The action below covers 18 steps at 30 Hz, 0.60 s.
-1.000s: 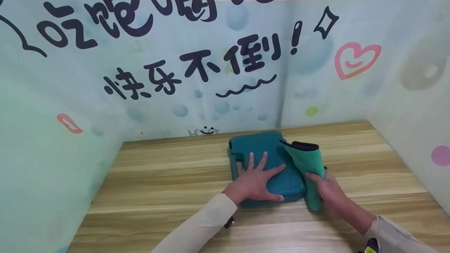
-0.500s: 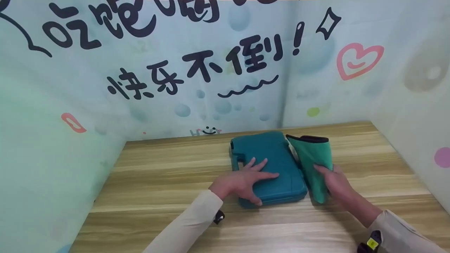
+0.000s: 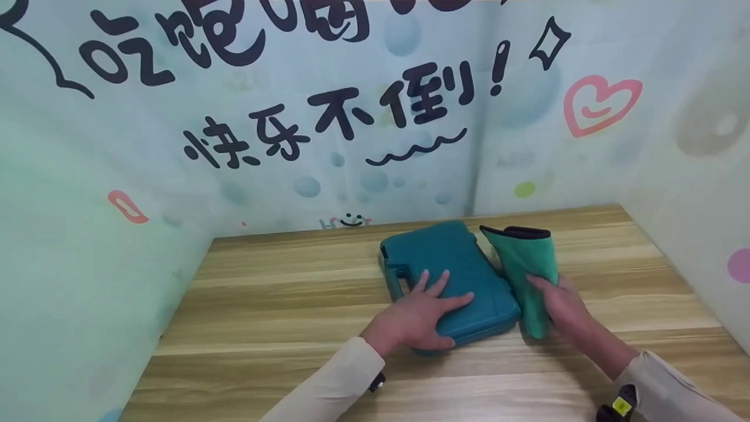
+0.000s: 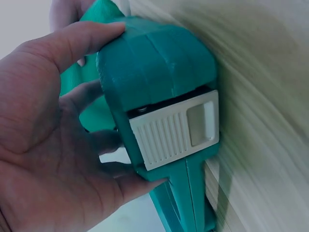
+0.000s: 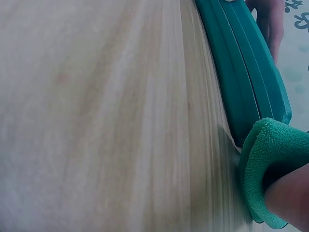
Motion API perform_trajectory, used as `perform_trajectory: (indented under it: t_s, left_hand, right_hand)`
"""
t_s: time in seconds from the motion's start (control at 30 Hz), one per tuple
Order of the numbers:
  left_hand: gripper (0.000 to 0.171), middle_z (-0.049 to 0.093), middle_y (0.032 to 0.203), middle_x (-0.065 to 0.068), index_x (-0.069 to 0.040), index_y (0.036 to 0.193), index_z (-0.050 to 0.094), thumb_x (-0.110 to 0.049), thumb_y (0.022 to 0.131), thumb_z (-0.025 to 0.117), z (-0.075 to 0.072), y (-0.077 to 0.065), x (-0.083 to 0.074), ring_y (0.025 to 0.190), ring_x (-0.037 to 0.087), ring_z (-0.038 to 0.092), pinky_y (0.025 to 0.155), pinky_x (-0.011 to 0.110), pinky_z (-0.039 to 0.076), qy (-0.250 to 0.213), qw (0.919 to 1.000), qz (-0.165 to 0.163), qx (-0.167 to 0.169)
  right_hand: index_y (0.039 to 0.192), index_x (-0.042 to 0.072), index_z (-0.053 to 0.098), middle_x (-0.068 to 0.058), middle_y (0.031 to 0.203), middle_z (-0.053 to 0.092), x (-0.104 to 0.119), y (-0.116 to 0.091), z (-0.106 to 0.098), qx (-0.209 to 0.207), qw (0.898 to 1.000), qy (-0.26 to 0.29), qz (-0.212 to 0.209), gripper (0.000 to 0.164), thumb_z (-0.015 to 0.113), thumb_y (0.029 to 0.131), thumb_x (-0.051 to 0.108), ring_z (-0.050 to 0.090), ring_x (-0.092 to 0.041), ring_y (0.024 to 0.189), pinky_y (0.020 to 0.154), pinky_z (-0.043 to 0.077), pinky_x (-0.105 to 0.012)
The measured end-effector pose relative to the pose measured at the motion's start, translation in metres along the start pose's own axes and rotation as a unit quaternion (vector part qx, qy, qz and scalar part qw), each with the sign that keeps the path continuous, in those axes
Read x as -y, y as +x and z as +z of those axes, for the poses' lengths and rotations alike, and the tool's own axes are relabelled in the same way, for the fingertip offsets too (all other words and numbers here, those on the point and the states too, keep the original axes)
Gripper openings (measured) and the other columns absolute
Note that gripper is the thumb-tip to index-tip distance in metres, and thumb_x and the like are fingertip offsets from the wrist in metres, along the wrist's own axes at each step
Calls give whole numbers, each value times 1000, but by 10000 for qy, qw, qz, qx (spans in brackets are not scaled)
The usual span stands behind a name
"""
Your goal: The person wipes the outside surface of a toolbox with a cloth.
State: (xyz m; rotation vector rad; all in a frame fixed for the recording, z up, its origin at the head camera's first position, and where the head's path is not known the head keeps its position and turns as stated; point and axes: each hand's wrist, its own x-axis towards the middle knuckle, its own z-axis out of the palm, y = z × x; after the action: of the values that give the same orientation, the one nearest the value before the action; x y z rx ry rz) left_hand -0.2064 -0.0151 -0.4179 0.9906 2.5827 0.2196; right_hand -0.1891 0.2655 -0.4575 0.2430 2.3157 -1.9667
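Observation:
A teal plastic carrying case [image 3: 445,264] lies flat on the wooden table, its handle cut-out on the left side. My left hand [image 3: 413,319] rests on top of it, fingers spread and mostly straight, thumb at the near edge. In the left wrist view a light latch [image 4: 176,129] shows on the case's side, beneath the fingertips. My right hand [image 3: 565,305] grips a folded green cloth [image 3: 521,258] with dark trim, thumb on its face. The cloth stands up along the case's right side. Its fuzzy surface shows in the right wrist view, low against the table by the case's corner.
The wooden table [image 3: 281,305] runs back to a pale printed wall sheet [image 3: 410,187] with dark lettering. Side panels [image 3: 70,281] border the table left and right. Each wrist carries a dark strapped device.
The right hand has drawn the cloth rightward, off the case's top to its side. The left hand slid left, then back right over the case, which has turned slightly, its near end shifting right.

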Motion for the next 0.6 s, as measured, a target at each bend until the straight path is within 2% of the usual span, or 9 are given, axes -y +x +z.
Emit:
perform_trajectory:
  t_s: [0.1,0.27,0.47,0.6]
  left_hand:
    - [80,6,169,9,-42,161,25,-47,95,70,3,1,-9,150,45,4,110,53,34,98,9998,-142,-113]
    - [80,13,167,16,-39,161,25,-54,94,67,8,6,-30,146,52,13,102,55,43,456,9967,-584,-339]
    - [84,25,163,20,-36,162,26,-64,92,62,14,17,-52,140,54,30,93,47,52,1126,9849,-1189,-558]
    - [87,33,159,22,-35,161,29,-70,89,61,15,22,-63,135,52,40,89,41,54,1327,9773,-1496,-701]
  right_hand:
    - [145,-9,27,-24,141,39,0,0,0,-45,10000,83,-19,58,44,110,33,40,-34,122,102,35,-46]
    - [146,-10,27,-24,145,37,1,2,-2,-148,9995,260,-110,55,42,110,29,39,-32,126,103,34,-45]
    - [147,-11,26,-24,146,36,2,5,-4,-237,9994,254,-62,60,42,110,32,37,-32,128,107,31,-47]
    - [147,-12,27,-24,145,36,3,5,-4,-258,9994,203,-137,58,42,110,30,37,-32,128,106,32,-47]
